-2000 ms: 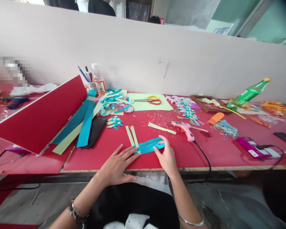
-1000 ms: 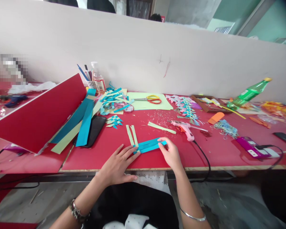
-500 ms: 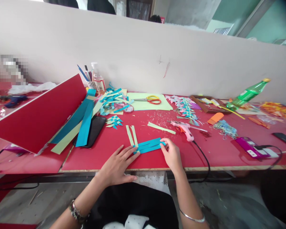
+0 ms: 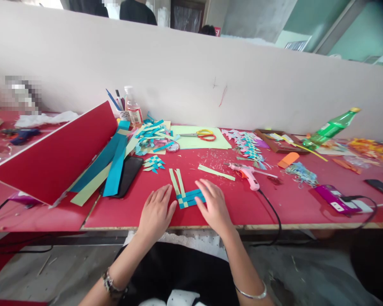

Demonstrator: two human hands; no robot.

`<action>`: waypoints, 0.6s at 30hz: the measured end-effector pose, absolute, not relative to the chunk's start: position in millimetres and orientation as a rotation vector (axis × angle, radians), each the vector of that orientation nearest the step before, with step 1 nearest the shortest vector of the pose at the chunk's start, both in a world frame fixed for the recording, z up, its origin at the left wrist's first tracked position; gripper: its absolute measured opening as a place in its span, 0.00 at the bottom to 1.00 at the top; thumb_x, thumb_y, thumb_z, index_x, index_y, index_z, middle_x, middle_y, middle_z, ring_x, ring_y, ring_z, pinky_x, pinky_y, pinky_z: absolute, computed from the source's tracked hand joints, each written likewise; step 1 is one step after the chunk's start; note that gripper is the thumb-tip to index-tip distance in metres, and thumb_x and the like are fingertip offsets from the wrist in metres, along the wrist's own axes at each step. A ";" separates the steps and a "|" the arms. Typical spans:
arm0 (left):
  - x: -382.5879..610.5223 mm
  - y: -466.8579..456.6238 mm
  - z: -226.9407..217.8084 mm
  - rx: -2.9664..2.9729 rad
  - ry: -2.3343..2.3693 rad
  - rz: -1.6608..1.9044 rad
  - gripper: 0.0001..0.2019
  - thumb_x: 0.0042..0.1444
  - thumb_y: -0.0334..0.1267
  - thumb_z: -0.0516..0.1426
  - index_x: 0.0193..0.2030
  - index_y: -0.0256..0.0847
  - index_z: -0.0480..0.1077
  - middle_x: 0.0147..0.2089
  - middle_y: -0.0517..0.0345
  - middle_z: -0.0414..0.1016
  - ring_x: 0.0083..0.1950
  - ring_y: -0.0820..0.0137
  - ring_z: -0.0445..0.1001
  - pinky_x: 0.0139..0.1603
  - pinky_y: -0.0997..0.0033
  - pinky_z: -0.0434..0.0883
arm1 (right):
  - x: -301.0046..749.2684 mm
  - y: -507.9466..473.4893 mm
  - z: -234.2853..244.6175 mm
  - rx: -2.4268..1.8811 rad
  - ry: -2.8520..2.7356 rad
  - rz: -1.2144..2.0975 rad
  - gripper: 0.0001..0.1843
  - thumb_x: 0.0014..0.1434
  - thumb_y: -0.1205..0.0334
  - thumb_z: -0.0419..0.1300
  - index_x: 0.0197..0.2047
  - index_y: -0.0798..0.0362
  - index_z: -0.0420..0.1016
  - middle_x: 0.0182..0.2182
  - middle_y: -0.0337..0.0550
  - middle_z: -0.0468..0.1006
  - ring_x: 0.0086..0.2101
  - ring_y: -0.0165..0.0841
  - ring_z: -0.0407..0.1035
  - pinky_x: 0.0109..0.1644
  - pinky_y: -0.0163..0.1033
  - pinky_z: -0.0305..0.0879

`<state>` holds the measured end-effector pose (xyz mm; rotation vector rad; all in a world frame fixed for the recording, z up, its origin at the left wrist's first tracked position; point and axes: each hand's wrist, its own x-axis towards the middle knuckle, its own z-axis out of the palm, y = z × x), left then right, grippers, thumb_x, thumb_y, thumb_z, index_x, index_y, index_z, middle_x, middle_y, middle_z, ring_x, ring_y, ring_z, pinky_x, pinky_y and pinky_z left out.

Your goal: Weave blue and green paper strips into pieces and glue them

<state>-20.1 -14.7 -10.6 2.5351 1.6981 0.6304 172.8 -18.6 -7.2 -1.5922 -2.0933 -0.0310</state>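
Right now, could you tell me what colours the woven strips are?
Blue and pale green woven strips, clearest in the head view.

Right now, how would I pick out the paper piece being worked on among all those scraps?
Start at the red table and follow its near edge to the two hands, left hand and right hand. Between them lies the weave: blue strips crossing two pale green strips. Unlike the small finished weave farther back, its green strips stick out long and loose.

Blue and pale-green woven strips [image 4: 187,196], red table [image 4: 274,204], pink glue gun [image 4: 247,173]
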 end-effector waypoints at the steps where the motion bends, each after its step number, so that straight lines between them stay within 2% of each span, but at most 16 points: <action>1: -16.5 -13.7 -10.7 2.530 1.733 0.640 0.21 0.58 0.43 0.44 0.55 0.37 0.58 0.54 0.48 0.64 0.53 0.62 0.63 0.52 0.60 0.61 | 168.1 -17.9 -7.1 -1.577 -2.161 0.020 0.21 0.59 0.58 0.43 0.56 0.48 0.55 0.54 0.46 0.61 0.54 0.37 0.53 0.56 0.48 0.45; 5: -7.7 -8.9 -10.7 2.583 1.651 0.670 0.21 0.56 0.44 0.47 0.55 0.39 0.58 0.54 0.49 0.63 0.53 0.61 0.63 0.50 0.60 0.63 | 157.7 -15.0 -8.8 -1.616 -2.219 0.094 0.20 0.60 0.60 0.42 0.55 0.48 0.57 0.53 0.46 0.63 0.53 0.37 0.55 0.57 0.55 0.35; 8: -5.0 -4.6 -11.1 2.637 1.495 0.682 0.17 0.57 0.40 0.47 0.53 0.43 0.61 0.55 0.51 0.62 0.53 0.63 0.62 0.51 0.61 0.62 | 157.6 -14.0 -9.2 -1.645 -2.195 0.085 0.19 0.59 0.62 0.43 0.54 0.49 0.58 0.51 0.48 0.66 0.51 0.36 0.58 0.57 0.56 0.31; 12: -3.4 -2.3 -8.9 2.665 1.341 0.622 0.12 0.57 0.34 0.47 0.43 0.45 0.69 0.45 0.55 0.70 0.46 0.67 0.67 0.45 0.66 0.64 | 159.9 -12.8 -8.2 -1.639 -2.220 0.054 0.17 0.58 0.61 0.45 0.52 0.49 0.60 0.49 0.48 0.67 0.49 0.37 0.60 0.56 0.55 0.33; 18: -2.2 -4.2 0.1 2.751 1.366 0.470 0.10 0.57 0.34 0.48 0.40 0.45 0.70 0.40 0.58 0.72 0.42 0.67 0.69 0.40 0.66 0.62 | 157.7 -6.5 -1.8 -1.700 -2.211 -0.008 0.13 0.57 0.61 0.47 0.45 0.49 0.66 0.42 0.47 0.70 0.43 0.37 0.62 0.51 0.52 0.41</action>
